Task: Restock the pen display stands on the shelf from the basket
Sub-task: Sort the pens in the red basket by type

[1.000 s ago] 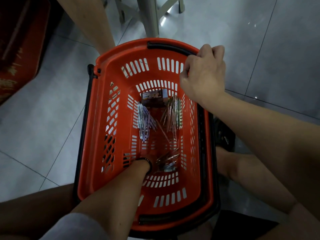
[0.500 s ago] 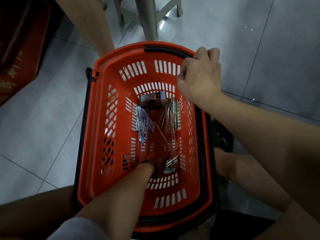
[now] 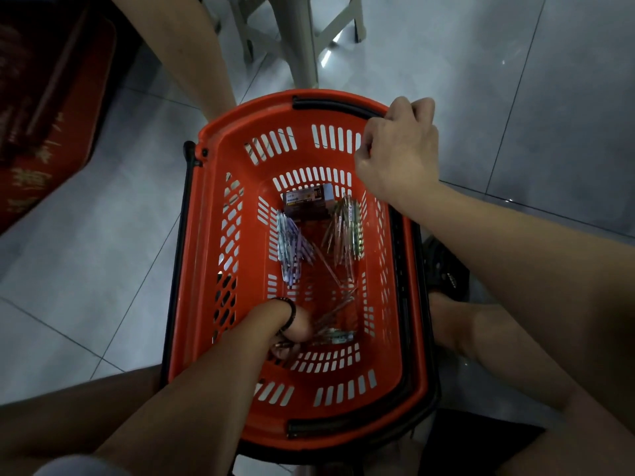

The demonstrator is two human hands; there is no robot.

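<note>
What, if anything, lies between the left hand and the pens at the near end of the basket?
Nothing visible. The left hand is down on the floor of the basket, right against the near pens. Its fingers are hidden, so a grip cannot be confirmed. The right hand grips the far rim, clear of them.

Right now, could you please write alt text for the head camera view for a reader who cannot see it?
A person's left hand reaches into an orange slotted plastic shopping basket and grips a bundle of pens, while the right hand grips its far rim. Two more pen bunches and a small dark cardboard box lie farther in.
</note>
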